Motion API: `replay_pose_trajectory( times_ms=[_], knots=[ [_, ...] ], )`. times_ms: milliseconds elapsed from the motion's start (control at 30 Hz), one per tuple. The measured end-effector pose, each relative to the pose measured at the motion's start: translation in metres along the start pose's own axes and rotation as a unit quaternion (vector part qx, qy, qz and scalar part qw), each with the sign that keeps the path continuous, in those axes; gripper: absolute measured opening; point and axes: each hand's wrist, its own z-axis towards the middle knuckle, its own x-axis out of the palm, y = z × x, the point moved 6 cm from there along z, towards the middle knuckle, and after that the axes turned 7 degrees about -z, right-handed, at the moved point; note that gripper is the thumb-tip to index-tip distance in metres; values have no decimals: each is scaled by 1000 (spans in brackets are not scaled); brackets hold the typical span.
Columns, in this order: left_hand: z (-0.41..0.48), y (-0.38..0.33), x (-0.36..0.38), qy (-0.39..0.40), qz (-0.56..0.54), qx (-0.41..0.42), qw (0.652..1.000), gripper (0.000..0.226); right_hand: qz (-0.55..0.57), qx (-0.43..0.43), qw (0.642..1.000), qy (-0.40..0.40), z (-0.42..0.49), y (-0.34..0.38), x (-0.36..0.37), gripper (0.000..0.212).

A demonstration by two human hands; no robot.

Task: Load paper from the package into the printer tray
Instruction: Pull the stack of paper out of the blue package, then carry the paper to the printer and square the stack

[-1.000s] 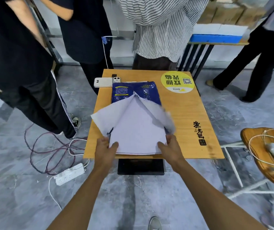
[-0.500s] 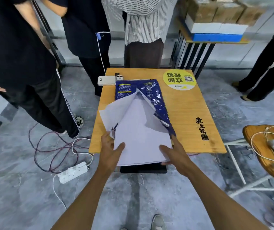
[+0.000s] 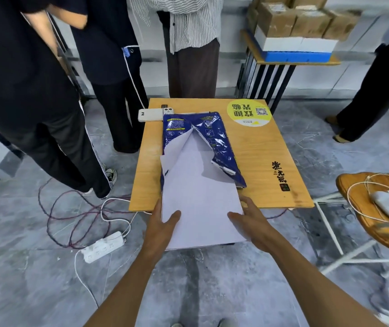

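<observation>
Both hands are on the paper stack (image 3: pixel 200 204), one at each long edge near its front end. My left hand (image 3: pixel 162 223) has the thumb laid flat on the top sheet with the fingers tucked out of sight below the edge; my right hand (image 3: pixel 250 220) mirrors it, thumb on top, fingers (image 3: pixel 244 201) reaching along the side. So both are clamped on the paper, not loose. A grip on both edges makes sense: a thick ream sags and fans if held from one side only.

The stack is about half out of the blue package (image 3: pixel 214 142). Its front end overhangs the near edge of the bench (image 3: pixel 271 185); its far end lies inside the torn wrapper, whose flaps are peeled back to each side. The wrapper lies flat on the bench, presumably so the sheets slide out level instead of bending.

A dark edge shows just under the front of the stack, below the bench. It may be the printer tray, but I cannot tell.

Judgement: extraction step, roughly midway. Next needs a straight pull toward me; risk is the wrapper dragging along.

A phone (image 3: pixel 151 115) sits at the far left corner, clear of the path.
</observation>
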Motion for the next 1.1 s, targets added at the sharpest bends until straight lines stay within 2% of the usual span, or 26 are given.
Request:
replay_pose_trajectory(
  times_ms=[200,367,567,800,967,1100],
  knots=[
    [-45,-7,-6,-16,40,0,999,49,-60,-57,997,13,-51,10,2,63],
    [-90,-39,-3,-31,45,14,998,47,-77,-71,994,13,-99,32,-7,62],
    [-128,-128,14,-21,63,104,992,39,-68,-133,989,11,-147,94,-31,61],
    [-140,-243,15,-37,67,186,980,36,-67,-218,974,15,-183,210,-50,54],
    [-157,-287,-31,-71,74,219,970,31,-86,-264,959,50,-198,261,-7,51],
    [-182,-302,-115,-140,99,230,958,33,-95,-285,949,100,-200,284,75,52]
  ],
)
